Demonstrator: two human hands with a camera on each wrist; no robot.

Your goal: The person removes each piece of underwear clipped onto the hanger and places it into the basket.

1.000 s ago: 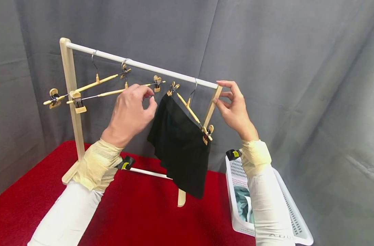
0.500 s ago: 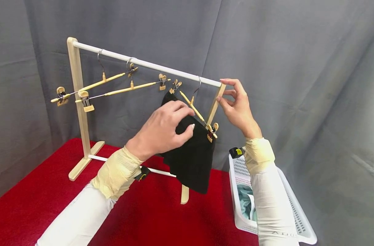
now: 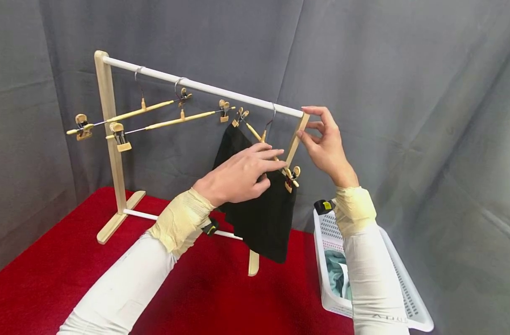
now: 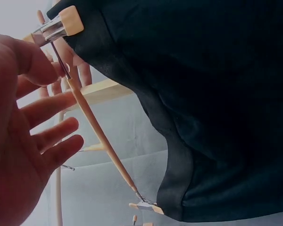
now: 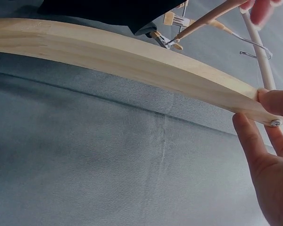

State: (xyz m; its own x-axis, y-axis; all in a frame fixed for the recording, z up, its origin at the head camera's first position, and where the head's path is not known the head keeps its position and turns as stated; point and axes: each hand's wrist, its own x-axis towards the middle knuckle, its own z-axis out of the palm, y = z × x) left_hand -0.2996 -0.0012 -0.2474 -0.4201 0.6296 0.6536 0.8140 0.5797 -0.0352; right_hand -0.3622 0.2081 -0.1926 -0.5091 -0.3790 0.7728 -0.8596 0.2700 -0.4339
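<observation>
A black garment [image 3: 267, 228] with a waistband hangs from the rightmost clip hanger [image 3: 254, 132], which slants downward to the right. Before its upper edge is my left hand [image 3: 236, 179], back to the head camera, with fingers extended toward the hanger bar. In the left wrist view those loosely spread fingers [image 4: 61, 129] hold nothing and lie beside the hanger bar [image 4: 101, 136]; whether they touch it I cannot tell. My right hand [image 3: 327, 146] holds the top of the clothes rack's right wooden post [image 3: 298, 142], thumb on one side and fingers on the other [image 5: 252, 141].
Two bare clip hangers [image 3: 179, 120] hang farther left on the white rod [image 3: 238, 95]. The rack's left post [image 3: 112, 139] stands on a red cloth [image 3: 175, 298]. At the right, a white basket [image 3: 418, 302] holds teal fabric [image 3: 335, 272]. A grey curtain [image 3: 385, 70] hangs behind.
My left hand has moved right, from beside the middle hanger to in front of the black garment, and its curled fingers have straightened. My right hand keeps its hold on the post.
</observation>
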